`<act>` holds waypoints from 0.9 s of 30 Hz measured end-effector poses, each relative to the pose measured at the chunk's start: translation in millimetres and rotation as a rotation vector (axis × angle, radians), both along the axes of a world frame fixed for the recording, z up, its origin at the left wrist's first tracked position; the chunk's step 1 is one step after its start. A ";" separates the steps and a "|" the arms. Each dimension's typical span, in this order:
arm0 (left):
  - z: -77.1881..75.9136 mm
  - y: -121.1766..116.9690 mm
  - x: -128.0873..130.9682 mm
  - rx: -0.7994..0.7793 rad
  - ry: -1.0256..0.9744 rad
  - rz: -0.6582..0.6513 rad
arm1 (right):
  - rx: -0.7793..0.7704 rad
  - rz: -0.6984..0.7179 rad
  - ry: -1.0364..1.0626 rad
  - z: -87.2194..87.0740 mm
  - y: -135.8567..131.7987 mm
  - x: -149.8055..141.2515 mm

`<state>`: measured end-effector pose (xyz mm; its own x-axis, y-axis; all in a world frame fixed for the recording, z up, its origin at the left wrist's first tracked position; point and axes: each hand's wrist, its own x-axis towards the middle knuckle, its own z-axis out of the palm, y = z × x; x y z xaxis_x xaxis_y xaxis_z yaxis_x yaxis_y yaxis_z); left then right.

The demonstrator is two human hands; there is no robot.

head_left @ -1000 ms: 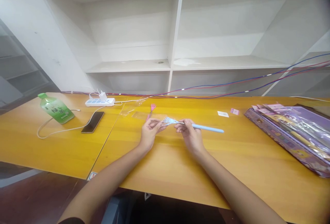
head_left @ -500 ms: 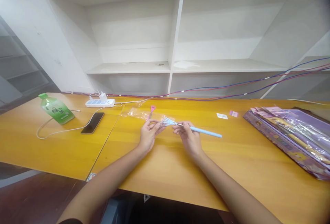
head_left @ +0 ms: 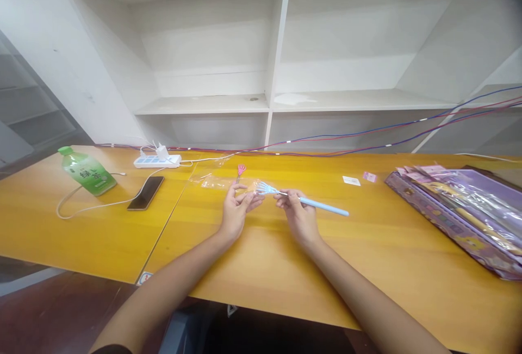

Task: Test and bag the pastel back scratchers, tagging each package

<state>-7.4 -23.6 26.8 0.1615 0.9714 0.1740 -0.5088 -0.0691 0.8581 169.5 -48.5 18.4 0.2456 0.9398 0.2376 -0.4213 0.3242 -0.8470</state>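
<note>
At the centre of the frame, blue scratcher [head_left: 324, 206] is held between both hands above the table [head_left: 261, 267], its fanned end to the left and its handle sloping slightly down to the right. Right hand [head_left: 300, 217]: grip pinching the metal shaft between thumb and fingers. Left hand [head_left: 235, 211]: grip closed on clear wrapper [head_left: 255, 184] at the fanned tips; cannot tell whether the tips themselves are pinched.

Just beyond the left hand, pink scratcher [head_left: 241, 169] lies fan end away, lower part hidden by the fingers. Clear film [head_left: 214, 181] lies to its left; whether it joins the wrapper is unclear.

Right of centre: white card [head_left: 351, 180], with pink card [head_left: 370, 177] just beside it. Right edge: purple box [head_left: 432, 215], bearing packets [head_left: 481, 212] in clear plastic.

Left side: green bottle [head_left: 90, 173], tilted in view; phone [head_left: 145, 193] flat; power strip [head_left: 157, 162] behind it, with plugs inserted. White cable [head_left: 93, 212] loops around the phone's near left side. Upper frame: white shelves [head_left: 212, 44] behind the table.
</note>
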 end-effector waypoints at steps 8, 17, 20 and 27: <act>3.8 -0.2 -2.5 0.032 0.045 -0.081 | -0.042 0.070 0.041 2.4 2.2 2.9; 5.0 -4.1 0.1 0.087 0.107 -0.006 | -0.014 -0.103 0.010 0.1 -0.7 -2.6; 6.3 -6.3 1.3 0.093 0.110 0.033 | -0.026 -0.163 0.026 -1.3 -2.3 -7.3; 3.0 -5.9 1.3 0.077 0.097 0.070 | -0.081 -0.083 0.136 0.8 -5.5 -14.5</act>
<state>-6.1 -29.5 29.9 0.1139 0.9653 0.2349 -0.4154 -0.1684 0.8939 155.0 -54.0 19.2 0.3478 0.9297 0.1214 -0.5083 0.2958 -0.8088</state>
